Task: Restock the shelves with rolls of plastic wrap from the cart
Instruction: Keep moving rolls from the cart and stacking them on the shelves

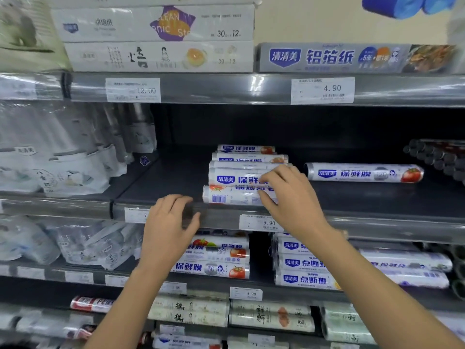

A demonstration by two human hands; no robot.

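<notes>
A row of plastic wrap rolls (234, 177) lies one behind another on the dark middle shelf (163, 187), white with blue labels. The front roll (226, 195) lies at the shelf's front edge, barcode facing me. My right hand (289, 197) is on the right end of the front rolls, curved fingers on top and thumb against the front roll. My left hand (168, 222) is at the shelf lip to the left of the rolls, fingers loosely bent over the edge, holding nothing. One more roll (364, 172) lies alone to the right. The cart is out of view.
Bagged goods (63, 159) fill the shelf's left part behind a divider. Dark rolls (442, 157) are stacked at the far right. Boxes of baking paper (156, 39) and foil (352, 57) sit on the shelf above. More wrap rolls (216, 260) fill the lower shelves.
</notes>
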